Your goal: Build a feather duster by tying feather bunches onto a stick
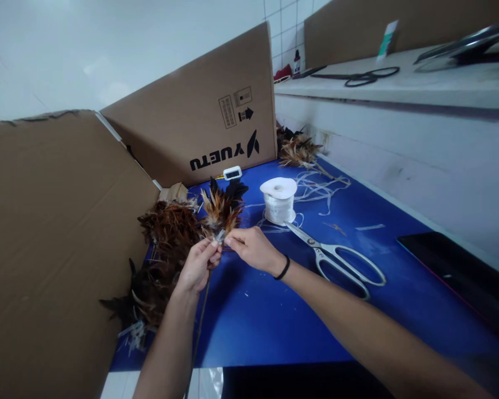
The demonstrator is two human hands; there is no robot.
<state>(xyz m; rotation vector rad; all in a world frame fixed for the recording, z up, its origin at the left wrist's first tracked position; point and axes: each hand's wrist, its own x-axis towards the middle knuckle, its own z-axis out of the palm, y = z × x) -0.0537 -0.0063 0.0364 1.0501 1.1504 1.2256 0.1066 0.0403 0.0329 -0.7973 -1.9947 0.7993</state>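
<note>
A bunch of brown and black feathers [221, 208] on a thin stick [202, 318] stands in front of me. My left hand [200, 265] is closed around its base, where a whitish strip shows between the fingers. With its fingertips pinched, my right hand [253, 247] meets the same base from the right; what exactly it pinches is too small to make out. Loose brown feathers [170, 227] lie in a heap left of my left hand. A spool of clear ribbon [278, 202] stands beyond my right hand, with silver scissors [328, 252] pointing at it.
Cardboard panels [166, 127] wall off the left and back of the blue table [270, 327]. A dark phone-like slab [453, 271] lies at the right. More feathers [298, 149] and loose ribbon [322, 188] lie at the back. Black scissors [370, 76] rest on a white ledge [441, 83].
</note>
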